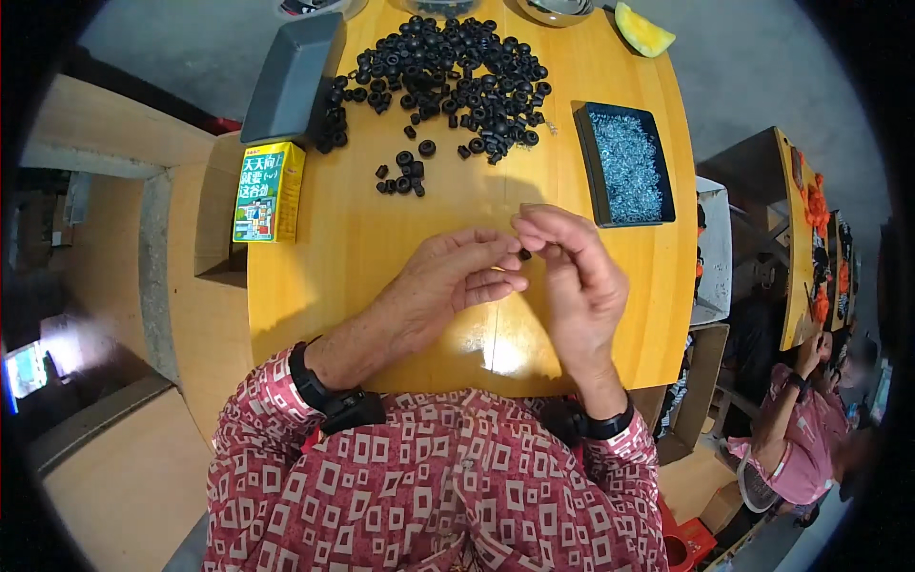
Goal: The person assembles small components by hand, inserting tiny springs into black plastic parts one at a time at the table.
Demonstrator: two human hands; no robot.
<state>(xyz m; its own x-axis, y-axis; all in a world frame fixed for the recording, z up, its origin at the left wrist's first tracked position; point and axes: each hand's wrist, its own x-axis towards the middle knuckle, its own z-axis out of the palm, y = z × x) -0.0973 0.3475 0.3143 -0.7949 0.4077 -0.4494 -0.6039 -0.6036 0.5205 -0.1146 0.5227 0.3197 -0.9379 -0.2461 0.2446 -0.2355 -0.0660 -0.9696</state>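
Over the near middle of the table, my two hands meet at the fingertips. A small black part [524,255] shows between them, mostly covered by fingers. My left hand [443,276] pinches it between thumb and index finger, the other fingers curled below. My right hand [574,272] is closed in a pinch just above and beside the part; whatever its fingertips hold is too small or hidden to name. Beyond my hands lies a small group of black ring-like parts [405,172], with a large spread pile of similar black parts [448,71] farther back.
A dark tray [587,164] of small silvery metal pieces [626,167] sits at the right. On the left are a grey bin [295,76] and a green-yellow carton [270,194]. A yellow fruit piece [643,30] and a bowl [556,10] stand far back. Another person [796,429] sits at right.
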